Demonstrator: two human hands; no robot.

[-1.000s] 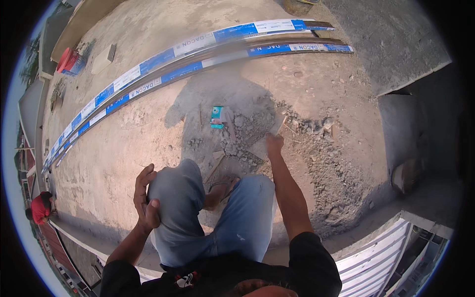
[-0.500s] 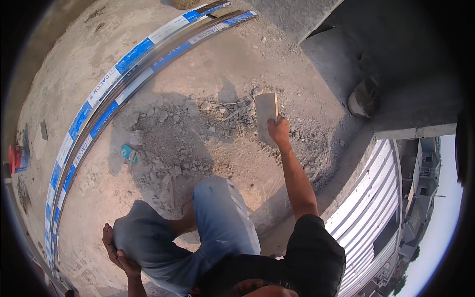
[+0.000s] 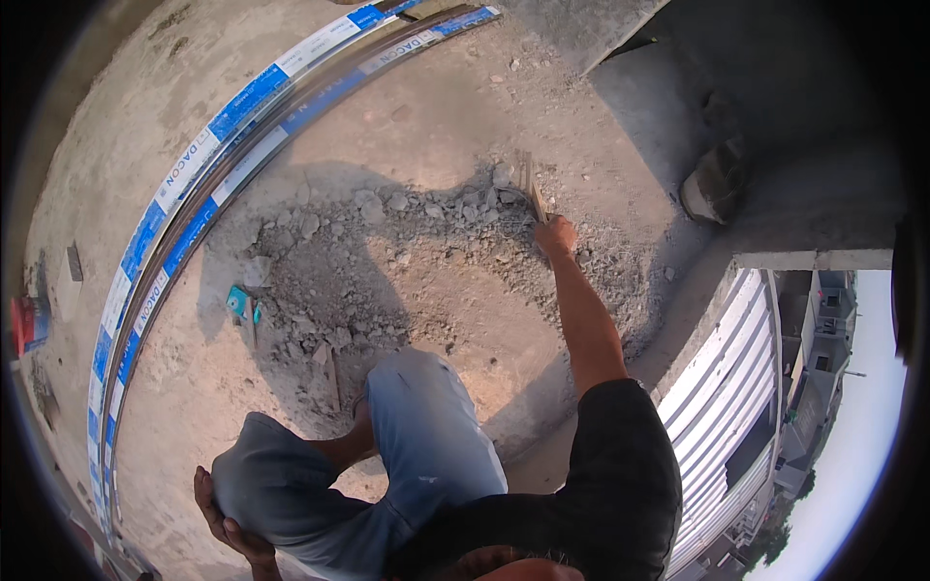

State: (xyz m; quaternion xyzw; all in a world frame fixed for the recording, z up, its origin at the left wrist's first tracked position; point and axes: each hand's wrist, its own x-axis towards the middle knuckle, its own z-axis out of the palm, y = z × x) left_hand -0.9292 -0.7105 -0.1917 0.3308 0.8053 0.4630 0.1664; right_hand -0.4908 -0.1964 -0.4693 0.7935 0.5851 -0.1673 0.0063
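Observation:
My right hand [image 3: 556, 237] is stretched forward over the broken rubble [image 3: 455, 211], closed around a short flat wooden board [image 3: 535, 198]. The board is seen nearly edge-on, its far end at the upper border of the rubble; whether it touches the ground I cannot tell. My left hand [image 3: 232, 531] rests against the side of my bent left knee [image 3: 254, 465], fingers apart, holding nothing. Grey chunks and grit lie in a curved band in front of me, around a smoother, sandy patch [image 3: 475, 310].
Long blue-and-white wrapped strips [image 3: 199, 228] lie on the floor at left. A teal tool-like object [image 3: 239, 301] and a thin wood piece [image 3: 331, 376] lie in the rubble. A bucket-like container [image 3: 712, 184] stands at right, near a low ledge [image 3: 814, 259]. Far left is a red-and-blue container [image 3: 29, 324].
The board has turned from showing its broad grey face to nearly edge-on. My right hand has shifted slightly right and up. The left hand stays on the knee.

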